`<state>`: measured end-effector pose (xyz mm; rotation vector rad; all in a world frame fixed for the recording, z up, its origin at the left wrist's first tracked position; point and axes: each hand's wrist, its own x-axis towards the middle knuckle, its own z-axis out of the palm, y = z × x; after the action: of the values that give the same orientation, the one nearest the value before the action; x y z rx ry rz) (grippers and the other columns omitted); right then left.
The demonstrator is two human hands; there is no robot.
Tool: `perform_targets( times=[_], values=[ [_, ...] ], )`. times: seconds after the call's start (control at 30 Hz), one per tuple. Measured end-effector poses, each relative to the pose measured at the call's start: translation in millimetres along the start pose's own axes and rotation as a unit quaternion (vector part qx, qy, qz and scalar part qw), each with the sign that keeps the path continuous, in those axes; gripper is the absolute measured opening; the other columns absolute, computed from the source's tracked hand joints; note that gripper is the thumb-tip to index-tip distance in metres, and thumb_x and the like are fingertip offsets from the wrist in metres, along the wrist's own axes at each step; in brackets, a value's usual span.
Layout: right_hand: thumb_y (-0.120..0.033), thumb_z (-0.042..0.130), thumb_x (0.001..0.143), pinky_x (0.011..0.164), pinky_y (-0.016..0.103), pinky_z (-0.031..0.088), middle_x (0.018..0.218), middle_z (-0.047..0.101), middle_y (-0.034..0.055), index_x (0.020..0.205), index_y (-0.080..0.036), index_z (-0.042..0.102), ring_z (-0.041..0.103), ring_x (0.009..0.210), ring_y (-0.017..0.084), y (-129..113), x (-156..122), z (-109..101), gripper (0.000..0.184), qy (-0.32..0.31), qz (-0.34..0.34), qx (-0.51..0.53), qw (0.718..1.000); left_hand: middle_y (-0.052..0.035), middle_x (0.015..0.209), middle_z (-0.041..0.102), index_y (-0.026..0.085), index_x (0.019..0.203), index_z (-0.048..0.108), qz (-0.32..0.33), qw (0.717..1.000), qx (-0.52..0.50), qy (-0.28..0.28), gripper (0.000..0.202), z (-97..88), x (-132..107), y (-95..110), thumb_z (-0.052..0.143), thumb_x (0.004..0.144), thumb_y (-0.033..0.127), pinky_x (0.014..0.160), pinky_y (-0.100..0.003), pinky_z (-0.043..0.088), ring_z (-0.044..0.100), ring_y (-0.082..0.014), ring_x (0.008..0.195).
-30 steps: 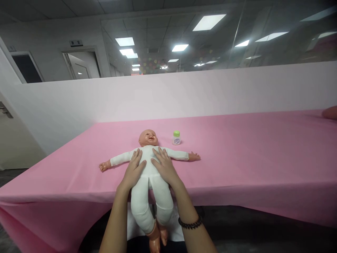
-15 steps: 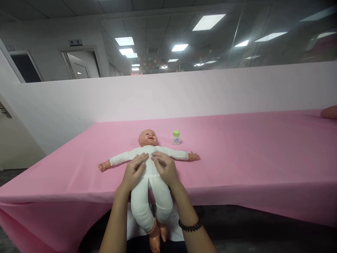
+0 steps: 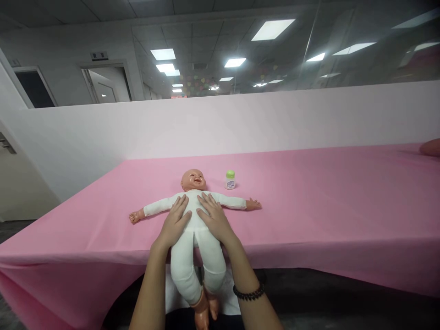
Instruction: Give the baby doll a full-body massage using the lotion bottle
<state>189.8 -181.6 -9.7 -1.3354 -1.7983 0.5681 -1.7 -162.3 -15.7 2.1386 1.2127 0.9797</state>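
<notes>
A baby doll (image 3: 193, 179) in a white suit lies on its back on the pink table (image 3: 309, 197), arms spread wide and legs hanging over the near edge. My left hand (image 3: 175, 222) lies flat on the left side of its chest, fingers stretched toward the shoulder. My right hand (image 3: 213, 216) lies flat on the right side of the chest, fingers likewise extended. A dark bead bracelet (image 3: 248, 291) circles my right wrist. Both hands rest open on the doll's torso and hold nothing.
A small white bottle with a green cap (image 3: 230, 179) stands just right of the doll's head. A white partition wall (image 3: 275, 119) runs behind the table. A skin-coloured object (image 3: 431, 147) shows at the far right edge. Doors are at the left.
My fingers had curled inward toward the middle of the doll's chest half a second ago. They have now stretched out flat again toward the shoulders.
</notes>
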Motion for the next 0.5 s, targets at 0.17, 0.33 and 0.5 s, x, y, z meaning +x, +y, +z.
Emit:
perform_targets(
  times=[0.17, 0.33, 0.5],
  values=[
    [-0.053, 0.046, 0.097, 0.126, 0.054, 0.006, 0.167, 0.021, 0.0063, 0.158, -0.020, 0.033, 0.010, 0.157, 0.026, 2.6, 0.7, 2.7, 0.071, 0.024, 0.049, -0.003, 0.998, -0.0068, 0.169, 0.019, 0.021, 0.158, 0.033, -0.043, 0.998, -0.041, 0.035, 0.067, 5.3, 1.0, -7.8, 0.045, 0.099, 0.050, 0.128, -0.048, 0.012, 0.011, -0.0246, 0.157],
    [-0.050, 0.048, 0.094, 0.126, 0.051, 0.015, 0.164, 0.029, 0.0127, 0.155, -0.010, 0.037, 0.022, 0.154, 0.029, 8.2, 0.8, 5.6, 0.074, 0.090, 0.074, 0.027, 0.993, -0.0115, 0.166, 0.026, 0.016, 0.155, 0.038, -0.078, 0.990, -0.064, 0.098, 0.064, 7.5, 1.6, -5.7, 0.048, 0.098, 0.043, 0.128, -0.047, 0.018, 0.021, -0.0268, 0.155],
    [-0.038, 0.050, 0.092, 0.107, 0.045, 0.046, 0.125, 0.070, 0.0139, 0.115, -0.015, 0.072, 0.062, 0.119, 0.030, 6.4, -2.1, 5.7, 0.039, 0.246, 0.044, 0.059, 0.967, -0.0113, 0.141, 0.063, 0.017, 0.127, 0.069, 0.041, 0.984, -0.097, 0.145, 0.041, 3.6, -3.4, 5.6, 0.052, 0.096, 0.038, 0.120, -0.048, 0.037, 0.054, -0.0272, 0.137]
  ],
)
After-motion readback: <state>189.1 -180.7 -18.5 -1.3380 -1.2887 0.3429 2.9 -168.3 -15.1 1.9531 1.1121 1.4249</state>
